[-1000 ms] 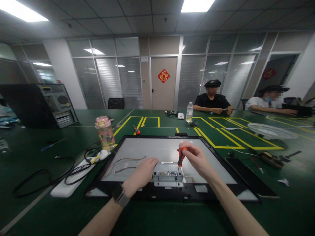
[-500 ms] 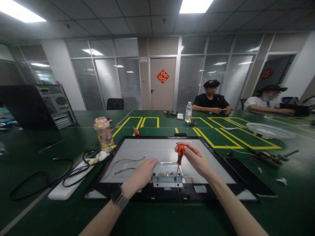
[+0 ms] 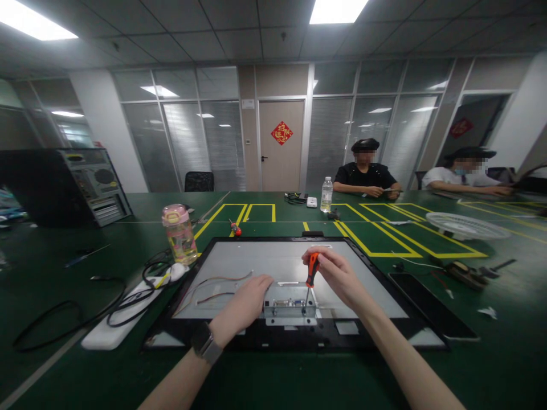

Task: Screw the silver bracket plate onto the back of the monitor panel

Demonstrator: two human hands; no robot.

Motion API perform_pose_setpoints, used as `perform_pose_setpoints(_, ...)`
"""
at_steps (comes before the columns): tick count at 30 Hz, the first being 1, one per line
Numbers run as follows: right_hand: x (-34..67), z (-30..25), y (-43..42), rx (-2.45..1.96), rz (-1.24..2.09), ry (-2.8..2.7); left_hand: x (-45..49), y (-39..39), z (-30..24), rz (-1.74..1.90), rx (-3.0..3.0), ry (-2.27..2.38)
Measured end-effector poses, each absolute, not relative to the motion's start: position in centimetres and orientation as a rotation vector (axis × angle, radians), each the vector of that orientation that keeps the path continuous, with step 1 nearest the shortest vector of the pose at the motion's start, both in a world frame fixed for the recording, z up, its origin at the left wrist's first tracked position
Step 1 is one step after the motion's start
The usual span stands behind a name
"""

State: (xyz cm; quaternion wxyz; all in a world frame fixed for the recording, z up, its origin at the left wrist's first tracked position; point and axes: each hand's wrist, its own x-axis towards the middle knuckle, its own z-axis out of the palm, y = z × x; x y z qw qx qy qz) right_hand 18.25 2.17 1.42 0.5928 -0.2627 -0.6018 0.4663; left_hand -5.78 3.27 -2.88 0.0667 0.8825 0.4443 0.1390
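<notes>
A monitor panel [image 3: 239, 265] lies face down on the green table, black frame around a grey metal back. A small metal bracket with ports [image 3: 287, 307] sits near its front edge. My right hand [image 3: 337, 276] is closed on an orange-handled screwdriver [image 3: 312, 270], held upright with its tip on the bracket's right side. My left hand [image 3: 244, 304], a watch on its wrist, rests on the panel with curled fingers pressed against the bracket's left end. Thin coloured wires [image 3: 216, 283] run across the panel to the left.
A pink-capped bottle [image 3: 179, 234], black cables [image 3: 106, 302] and a white strip lie at left, a computer case [image 3: 81, 185] further back. A fan grille [image 3: 465, 225], a black panel [image 3: 429, 307] and tools lie at right. Two people sit at the far side, a water bottle [image 3: 327, 195] near them.
My right hand has shifted its fingers on the screwdriver handle, whose tip stays on the bracket. The view has drifted slightly. My left hand has not moved.
</notes>
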Motion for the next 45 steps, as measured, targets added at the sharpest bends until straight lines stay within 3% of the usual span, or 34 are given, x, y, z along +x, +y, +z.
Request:
perform_pose_setpoints(33, 18.0, 2.0, 1.5, -0.575, 1.202, -1.375, -5.9, 3.6, -3.3, 0.416, 2.636, 1.338)
perform_pose_setpoints(45, 18.9, 1.9, 2.0, -0.656, 1.104, -1.445, -5.7, 3.3, -2.7, 0.381, 2.645, 1.349)
